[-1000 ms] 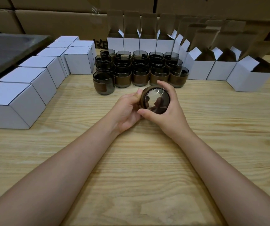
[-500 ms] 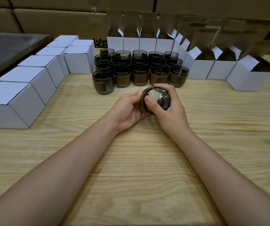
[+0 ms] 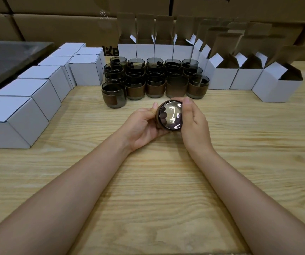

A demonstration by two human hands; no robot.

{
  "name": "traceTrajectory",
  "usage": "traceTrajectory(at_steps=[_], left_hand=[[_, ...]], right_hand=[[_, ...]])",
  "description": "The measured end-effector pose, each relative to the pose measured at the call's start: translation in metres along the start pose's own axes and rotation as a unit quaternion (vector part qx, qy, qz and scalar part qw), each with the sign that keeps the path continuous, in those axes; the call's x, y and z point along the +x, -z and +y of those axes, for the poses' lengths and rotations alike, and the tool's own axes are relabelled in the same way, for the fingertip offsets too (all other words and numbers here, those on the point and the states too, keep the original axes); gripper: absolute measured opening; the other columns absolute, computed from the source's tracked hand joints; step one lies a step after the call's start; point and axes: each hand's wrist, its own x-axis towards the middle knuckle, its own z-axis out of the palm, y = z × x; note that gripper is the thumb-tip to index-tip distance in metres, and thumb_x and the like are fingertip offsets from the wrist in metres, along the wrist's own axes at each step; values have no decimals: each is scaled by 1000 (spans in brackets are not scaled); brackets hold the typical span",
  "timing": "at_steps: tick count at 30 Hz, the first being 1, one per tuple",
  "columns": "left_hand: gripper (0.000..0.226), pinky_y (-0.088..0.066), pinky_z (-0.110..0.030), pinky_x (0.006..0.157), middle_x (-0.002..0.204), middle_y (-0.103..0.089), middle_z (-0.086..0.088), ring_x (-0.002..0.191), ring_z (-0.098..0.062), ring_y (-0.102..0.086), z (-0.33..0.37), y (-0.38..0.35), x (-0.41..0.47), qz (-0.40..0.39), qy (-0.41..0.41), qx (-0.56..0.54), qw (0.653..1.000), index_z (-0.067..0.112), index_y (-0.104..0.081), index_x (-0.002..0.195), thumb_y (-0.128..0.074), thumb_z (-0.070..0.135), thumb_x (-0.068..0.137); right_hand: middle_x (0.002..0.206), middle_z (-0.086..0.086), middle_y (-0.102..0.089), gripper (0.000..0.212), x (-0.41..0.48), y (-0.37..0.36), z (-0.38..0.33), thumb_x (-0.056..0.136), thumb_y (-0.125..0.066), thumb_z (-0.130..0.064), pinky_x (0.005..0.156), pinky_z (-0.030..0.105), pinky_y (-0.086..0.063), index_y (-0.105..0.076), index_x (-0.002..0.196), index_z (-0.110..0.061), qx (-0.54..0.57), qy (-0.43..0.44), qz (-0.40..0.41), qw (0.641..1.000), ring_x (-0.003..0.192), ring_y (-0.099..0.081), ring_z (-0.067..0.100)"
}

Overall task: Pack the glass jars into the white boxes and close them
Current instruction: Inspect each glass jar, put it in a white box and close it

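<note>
A dark glass jar (image 3: 170, 115) with a brown band lies on its side between both hands, just above the wooden table (image 3: 148, 181), its round bottom facing me and reflecting light. My left hand (image 3: 142, 127) cups it from the left and below. My right hand (image 3: 194, 122) grips its right side, fingers over the top. Behind them, several more glass jars (image 3: 155, 80) stand in rows. Open white boxes (image 3: 245, 76) with raised flaps stand at the back and right. Closed white boxes (image 3: 28, 100) line the left.
Large brown cartons (image 3: 56, 24) form a wall behind the table. A dark flat surface (image 3: 6, 57) lies at the far left behind the closed boxes. Bare table stretches in front of the hands, under both forearms.
The jar has been turned in my hands, so its bottom now shows bright reflections. My right thumb has come off the jar's face and the hand now grips the right side.
</note>
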Motion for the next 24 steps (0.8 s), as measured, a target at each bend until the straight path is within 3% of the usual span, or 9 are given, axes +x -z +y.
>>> traceTrajectory(at_steps=[3,5,6,10,14,17,21,24], left_hand=[[39,-56,-44,86,79,-58,-13,75,-20,-59,1,0,1,23,4,-11,1000,-2,-58,95,-30,22,105],[38,-55,-44,88,97,-65,-21,96,-30,-63,2,0,0,35,8,-14,999,-6,-57,105,-28,19,106],[38,-55,-44,89,99,-68,-20,99,-31,-65,2,0,0,32,8,-20,999,-4,-59,105,-26,15,106],[40,-60,-38,73,93,-70,-19,86,-28,-72,4,0,-3,25,13,-62,998,-6,-60,101,-21,6,104],[38,-59,-34,69,95,-70,-17,84,-24,-72,5,0,-3,32,15,-78,996,-3,-60,106,-25,12,105],[38,-59,-35,71,97,-72,-16,88,-24,-72,6,0,-3,25,21,-82,996,-2,-60,108,-26,13,105],[38,-52,-40,94,118,-55,-20,111,-27,-54,5,1,-2,49,25,-76,996,-4,-49,131,-30,12,102],[35,-59,-38,80,108,-69,-18,97,-27,-68,6,1,-3,33,36,-70,996,-1,-60,116,-34,15,100]], right_hand=[[88,-26,-64,13,0,0,-1,94,-50,-42,81,25,-50,-60,102,-38,1,13,-21,1000,84,-59,-2],[92,-23,-64,23,-3,-1,-4,82,-63,-45,76,18,-48,-57,104,-41,-1,15,-27,1000,82,-58,2],[97,-18,-64,33,-4,-2,-4,76,-68,-46,77,19,-48,-55,106,-42,-6,14,-31,999,85,-58,6],[116,0,-59,62,-8,-2,-5,67,-82,-40,94,35,-48,-49,120,-36,-24,19,-59,998,107,-58,16],[123,-4,-55,80,-8,-3,-5,61,-88,-34,100,32,-44,-47,129,-27,-70,46,-41,996,116,-51,11],[123,-6,-52,81,-10,-4,-6,61,-88,-33,102,35,-43,-47,131,-24,-69,53,-26,996,119,-49,12],[121,-6,-47,83,-11,-2,-7,63,-86,-30,103,32,-41,-44,134,-25,-91,72,-29,993,120,-45,14],[120,-4,-44,84,-11,-1,-8,64,-86,-26,104,30,-41,-42,135,-30,-95,85,-33,991,120,-43,15]])
